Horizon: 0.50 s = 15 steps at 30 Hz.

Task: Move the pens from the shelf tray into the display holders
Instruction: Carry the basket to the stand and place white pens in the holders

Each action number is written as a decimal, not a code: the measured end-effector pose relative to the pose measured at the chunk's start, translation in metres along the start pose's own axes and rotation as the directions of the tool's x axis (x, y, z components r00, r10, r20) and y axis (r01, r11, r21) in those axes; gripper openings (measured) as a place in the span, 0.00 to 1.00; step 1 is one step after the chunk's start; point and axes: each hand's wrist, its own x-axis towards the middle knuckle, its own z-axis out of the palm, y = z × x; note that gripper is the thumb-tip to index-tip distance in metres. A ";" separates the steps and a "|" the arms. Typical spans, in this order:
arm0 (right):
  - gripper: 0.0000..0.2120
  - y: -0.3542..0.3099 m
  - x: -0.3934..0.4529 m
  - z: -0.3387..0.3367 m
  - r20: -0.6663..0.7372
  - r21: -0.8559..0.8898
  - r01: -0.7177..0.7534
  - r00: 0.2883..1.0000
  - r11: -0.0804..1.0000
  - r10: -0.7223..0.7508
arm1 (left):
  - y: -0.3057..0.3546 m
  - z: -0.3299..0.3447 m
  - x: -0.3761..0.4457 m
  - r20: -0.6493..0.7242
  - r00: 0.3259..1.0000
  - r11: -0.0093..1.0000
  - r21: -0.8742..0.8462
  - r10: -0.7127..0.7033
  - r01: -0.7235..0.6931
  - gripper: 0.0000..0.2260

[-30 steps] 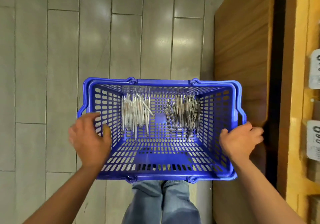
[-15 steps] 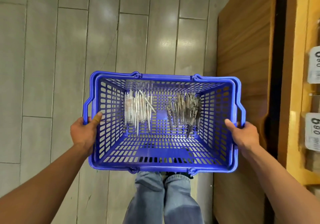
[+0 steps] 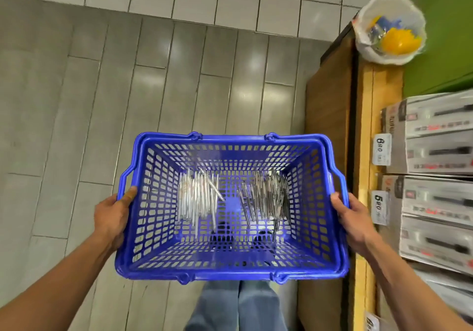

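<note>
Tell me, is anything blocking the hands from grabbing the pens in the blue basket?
Nothing lies over the pens; the basket is open on top. But the left hand and right hand both grip its sides, so neither is free.

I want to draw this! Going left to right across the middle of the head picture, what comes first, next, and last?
Left hand → silvery-white pen pile → darker pen pile → right hand → white price tag → grey boxed goods. Both piles lie inside the blue plastic basket.

blue slotted basket (image 3: 231,274), silvery pens (image 3: 198,197), grey plank floor (image 3: 102,100), green wall (image 3: 445,38), blue jeans (image 3: 240,307).
</note>
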 end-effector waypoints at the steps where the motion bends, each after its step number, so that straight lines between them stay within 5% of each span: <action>1: 0.06 -0.017 -0.020 -0.002 0.009 0.020 0.002 1.000 1.000 -0.002 | 0.014 -0.013 -0.016 0.019 1.000 1.000 -0.028 -0.011 0.011 0.12; 9: 0.10 -0.161 -0.194 -0.028 0.039 -0.027 0.131 0.991 0.991 -0.130 | 0.130 -0.128 -0.157 0.169 0.986 0.976 -0.215 0.009 0.028 0.12; 15: 0.06 -0.245 -0.282 -0.035 0.038 -0.114 0.330 0.944 0.937 -0.328 | 0.170 -0.193 -0.247 0.114 0.990 0.934 -0.357 0.083 -0.037 0.11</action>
